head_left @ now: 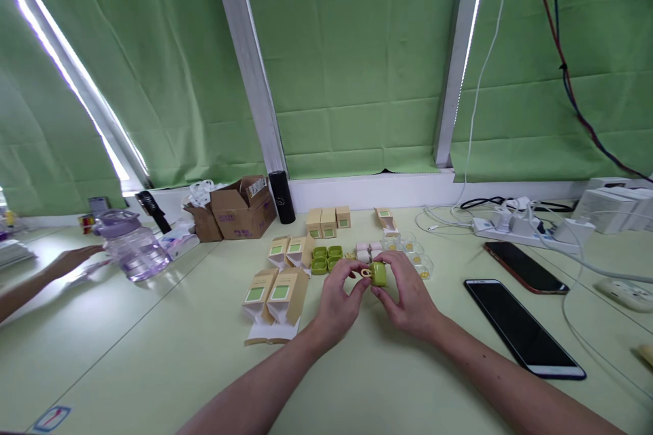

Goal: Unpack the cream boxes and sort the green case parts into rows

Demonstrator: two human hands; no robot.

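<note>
Both hands together over the pale green table (153, 346), just in front of the cluster of green cases (326, 259). Right hand (408, 296) clamped on a small green case (378, 274), fingers curled round its far side. Left hand (341, 299) pinching a small cream loop (365, 272) right against that case, thumb and forefinger closed on it. Left of the green cases, open tan boxes (278, 292) lying in pairs; behind them, three shut boxes (328, 221) in a row. Right of the cases, small clear trays (415, 255), then well beyond, two dark phones (520, 326). Far left of the cases, a purple jug (131, 245), and another person's hand (71, 259) just beside it.
</note>
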